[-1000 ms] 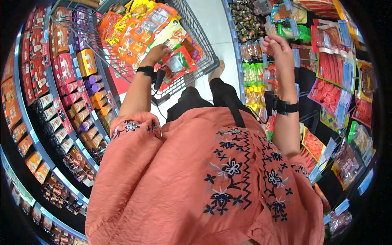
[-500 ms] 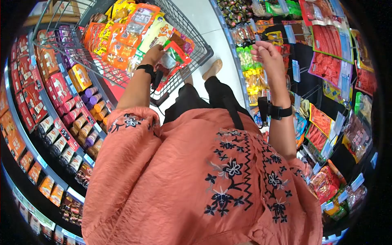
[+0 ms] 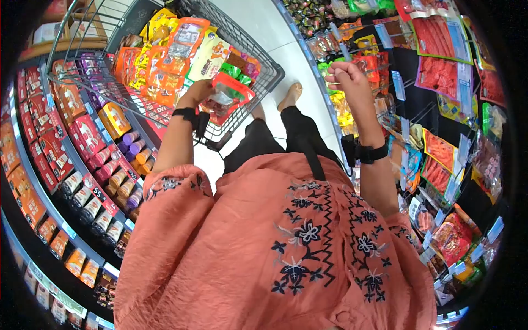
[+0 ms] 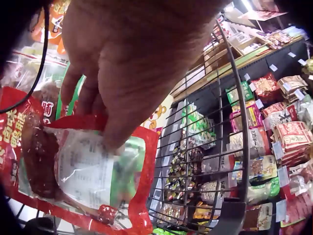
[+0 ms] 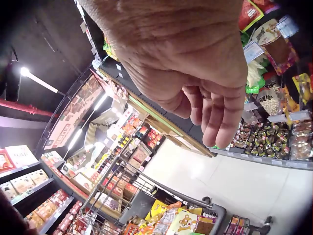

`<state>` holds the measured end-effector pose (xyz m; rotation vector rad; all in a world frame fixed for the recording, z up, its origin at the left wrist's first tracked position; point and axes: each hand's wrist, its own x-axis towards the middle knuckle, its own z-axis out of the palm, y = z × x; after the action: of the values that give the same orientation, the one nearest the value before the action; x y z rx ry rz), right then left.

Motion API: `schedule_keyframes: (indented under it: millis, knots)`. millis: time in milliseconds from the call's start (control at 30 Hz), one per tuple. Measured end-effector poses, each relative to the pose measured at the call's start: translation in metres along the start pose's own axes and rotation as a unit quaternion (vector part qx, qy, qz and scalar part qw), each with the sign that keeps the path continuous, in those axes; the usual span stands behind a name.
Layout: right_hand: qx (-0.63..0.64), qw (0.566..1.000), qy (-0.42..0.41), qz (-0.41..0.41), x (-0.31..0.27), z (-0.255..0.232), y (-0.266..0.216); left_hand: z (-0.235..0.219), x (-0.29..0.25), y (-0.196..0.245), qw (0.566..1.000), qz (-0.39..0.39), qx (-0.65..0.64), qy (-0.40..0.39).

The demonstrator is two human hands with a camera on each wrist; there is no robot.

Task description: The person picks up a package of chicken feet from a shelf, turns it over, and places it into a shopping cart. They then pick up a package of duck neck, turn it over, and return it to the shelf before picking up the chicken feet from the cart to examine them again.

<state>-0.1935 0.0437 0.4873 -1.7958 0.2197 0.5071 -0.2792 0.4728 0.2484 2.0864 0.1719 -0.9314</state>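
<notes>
My left hand (image 3: 195, 93) reaches over the near side of the shopping cart (image 3: 278, 74). It pinches a red-edged snack bag (image 3: 228, 96) by its top edge, thumb across the front. Close up in the left wrist view, that snack bag (image 4: 83, 161) has a clear window, a white label and brown pieces inside. Beneath and beyond it in the cart lie several orange snack packs (image 3: 162, 74) and a cream pack with a cartoon bear (image 3: 212, 55). My right hand (image 3: 352, 82) hangs in the air in front of the right-hand shelves, fingers loosely bent around nothing.
Bagged snacks (image 3: 440, 77) hang on hooks along the right, with price tags sticking out. On the left, shelves hold rows of capped bottles (image 3: 102, 220) and red packs (image 3: 49, 146). White floor (image 3: 258, 27) runs between the cart and right-hand shelves.
The left hand has moved a little toward the body with the red-edged bag still in its grip. My right hand has drifted left and lower in view. Shelves and cart have shifted in the picture.
</notes>
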Motion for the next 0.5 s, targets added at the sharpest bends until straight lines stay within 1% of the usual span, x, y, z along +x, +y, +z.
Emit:
schedule_keyframes:
  millis: [67, 100, 200, 233, 300, 400, 500]
  knots:
    - [0.002, 1.000, 0.003, 0.001, -0.003, 0.002, 0.003, -0.004, -0.026, 0.004, 0.997, 0.018, -0.062, 0.041]
    - [0.005, 1.000, 0.000, 0.004, -0.003, 0.002, 0.007, -0.015, -0.054, 0.040, 0.994, -0.002, -0.107, 0.035]
    - [0.006, 1.000, -0.006, 0.005, -0.014, 0.006, 0.010, -0.048, -0.095, 0.075, 0.993, 0.001, -0.063, 0.095]
    - [0.003, 1.000, -0.009, 0.006, -0.017, 0.007, 0.010, -0.059, -0.104, 0.080, 0.987, 0.040, -0.075, 0.134]
    - [0.000, 1.000, -0.016, 0.001, -0.023, 0.007, 0.007, -0.076, -0.120, 0.091, 0.964, 0.117, -0.099, 0.215]
    - [0.007, 0.999, -0.035, -0.017, -0.031, 0.010, -0.002, -0.098, -0.154, 0.134, 0.923, 0.114, -0.260, 0.259]
    - [0.027, 0.997, -0.061, -0.033, -0.042, 0.009, -0.010, -0.095, -0.184, 0.187, 0.876, 0.161, -0.349, 0.291]
